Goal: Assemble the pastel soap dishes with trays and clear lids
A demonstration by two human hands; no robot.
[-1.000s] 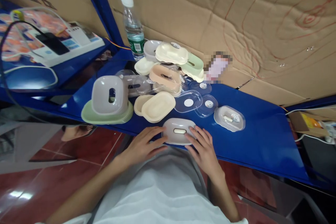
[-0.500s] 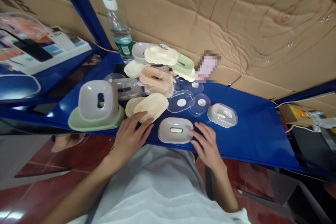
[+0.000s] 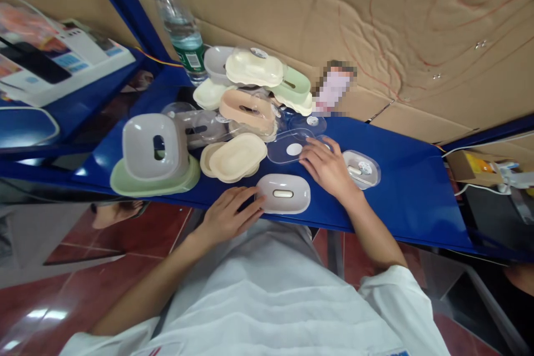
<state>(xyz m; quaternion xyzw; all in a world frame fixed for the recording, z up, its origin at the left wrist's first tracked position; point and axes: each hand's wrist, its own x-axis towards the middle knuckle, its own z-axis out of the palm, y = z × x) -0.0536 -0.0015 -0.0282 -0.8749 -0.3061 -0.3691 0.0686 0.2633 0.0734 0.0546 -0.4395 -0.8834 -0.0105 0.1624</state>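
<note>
A grey oval dish (image 3: 283,185) with a white piece in its middle lies near the table's front edge. My left hand (image 3: 231,212) touches its left rim, fingers spread. Farther back, my right hand (image 3: 327,167) reaches over the clear oval lids, its fingertips at the right edge of a clear lid (image 3: 280,148) with a white round label; the fingers are apart and no grip shows. Stacked cream dishes (image 3: 237,158) lie left of that lid. To the right of my right hand is a lidded grey dish (image 3: 367,169), partly covered by the hand.
Grey dishes (image 3: 146,147) rest on green ones (image 3: 125,179) at the left. Behind are a peach dish (image 3: 237,104), more cream and green dishes, and a water bottle (image 3: 186,39). A pixelated phone-like object (image 3: 334,89) leans on the cardboard. The blue table (image 3: 413,194) extends right.
My right hand has moved from the grey dish's right rim back to the clear lids. My left hand has left the cream dishes and come to the grey dish's left rim.
</note>
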